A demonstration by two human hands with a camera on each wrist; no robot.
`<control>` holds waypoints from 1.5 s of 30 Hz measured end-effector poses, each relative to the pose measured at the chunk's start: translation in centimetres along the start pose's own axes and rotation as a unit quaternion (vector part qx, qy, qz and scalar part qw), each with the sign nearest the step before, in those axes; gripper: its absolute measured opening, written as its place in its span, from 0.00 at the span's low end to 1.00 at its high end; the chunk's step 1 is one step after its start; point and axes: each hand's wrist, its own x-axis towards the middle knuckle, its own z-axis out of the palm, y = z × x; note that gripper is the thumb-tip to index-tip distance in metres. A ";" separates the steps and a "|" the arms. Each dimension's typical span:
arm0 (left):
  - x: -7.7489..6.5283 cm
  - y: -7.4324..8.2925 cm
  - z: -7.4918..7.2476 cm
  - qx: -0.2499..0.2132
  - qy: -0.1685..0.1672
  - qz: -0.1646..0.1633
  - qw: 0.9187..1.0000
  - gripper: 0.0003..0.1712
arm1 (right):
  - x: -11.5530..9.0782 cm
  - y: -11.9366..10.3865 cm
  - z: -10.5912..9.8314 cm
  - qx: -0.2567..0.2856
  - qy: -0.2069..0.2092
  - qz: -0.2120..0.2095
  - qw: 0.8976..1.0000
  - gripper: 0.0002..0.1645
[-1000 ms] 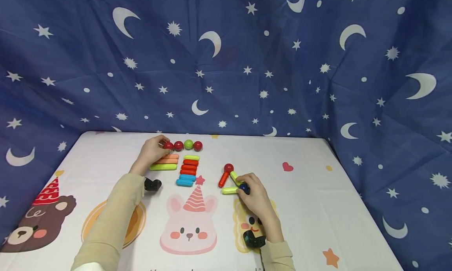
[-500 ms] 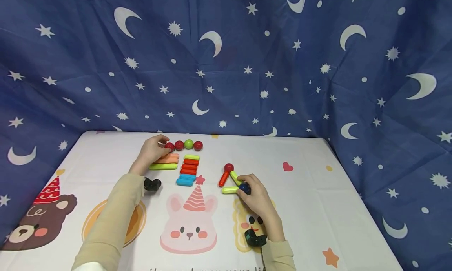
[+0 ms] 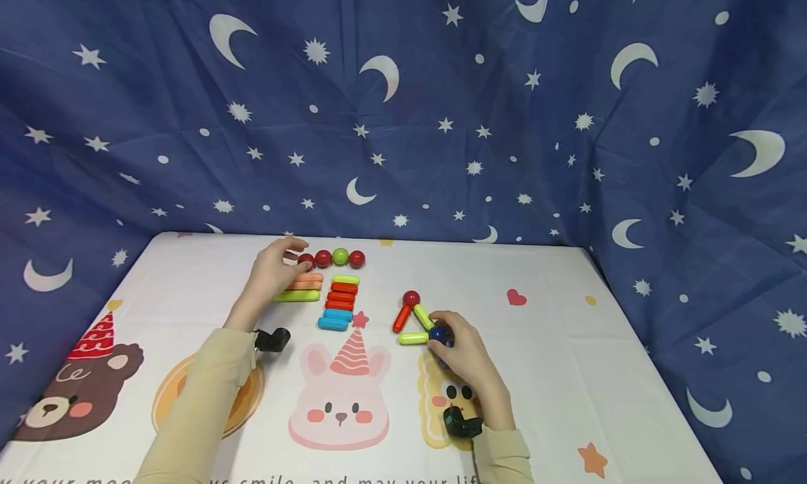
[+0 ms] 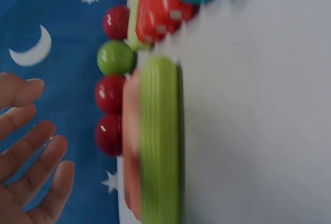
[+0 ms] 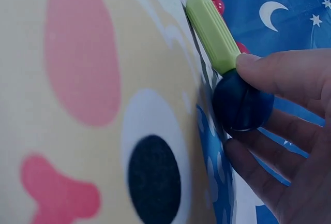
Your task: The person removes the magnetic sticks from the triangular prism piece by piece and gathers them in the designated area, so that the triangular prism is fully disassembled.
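Observation:
My left hand [image 3: 272, 268] is at the left end of a row of balls, beside the leftmost red ball [image 3: 306, 260]. In the left wrist view its fingers [image 4: 51, 154] are spread and loosely bent, apart from the balls. Orange rods [image 3: 307, 285] and a long yellow-green rod [image 3: 298, 296] lie just in front of the row. My right hand [image 3: 468, 349] holds a dark blue ball [image 5: 242, 102] between thumb and fingers, low over the table. A yellow-green rod [image 5: 213, 32] meets that ball. Another slanting yellow-green rod [image 3: 423, 316] runs up towards a red ball [image 3: 411, 299].
Right of the orange rods is a column of short rods: yellow-green [image 3: 346, 280], red [image 3: 342, 296] and blue [image 3: 334, 319]. A red rod [image 3: 401, 319] slants from the lone red ball. The printed white tablecloth [image 3: 567, 358] ends at a starry blue curtain [image 3: 416, 120].
The fingers of my left hand have spread a little away from the leftmost red ball. My right hand stays at the blue ball. The whole head view has shifted slightly.

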 end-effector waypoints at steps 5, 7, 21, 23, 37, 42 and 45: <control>-1.5 1.5 1.1 -0.022 0.019 0.009 1.000 0.22 | 0.0 0.2 -0.1 0.002 -0.007 0.003 1.000 0.28; -2.1 2.2 1.6 -0.038 0.021 0.003 0.999 0.21 | 0.0 0.3 -0.1 0.003 -0.009 0.004 1.000 0.28; -6.6 7.3 8.8 -0.151 -0.036 0.012 0.988 0.19 | 0.0 0.7 -0.1 0.015 -0.006 0.014 1.000 0.21; -7.2 7.8 10.2 -0.154 -0.063 0.024 0.986 0.18 | 0.0 0.7 0.0 0.024 -0.004 0.013 1.000 0.20; -9.2 9.5 14.7 0.015 -0.089 0.130 0.987 0.15 | 0.1 0.9 0.1 0.078 -0.007 0.008 0.997 0.19; -9.2 9.6 14.8 0.035 -0.085 0.125 0.988 0.15 | 0.1 0.8 0.1 0.084 -0.014 0.016 0.996 0.18; -9.1 9.6 14.9 0.047 -0.086 0.127 0.987 0.15 | 0.1 0.7 0.0 0.088 -0.016 0.021 0.996 0.18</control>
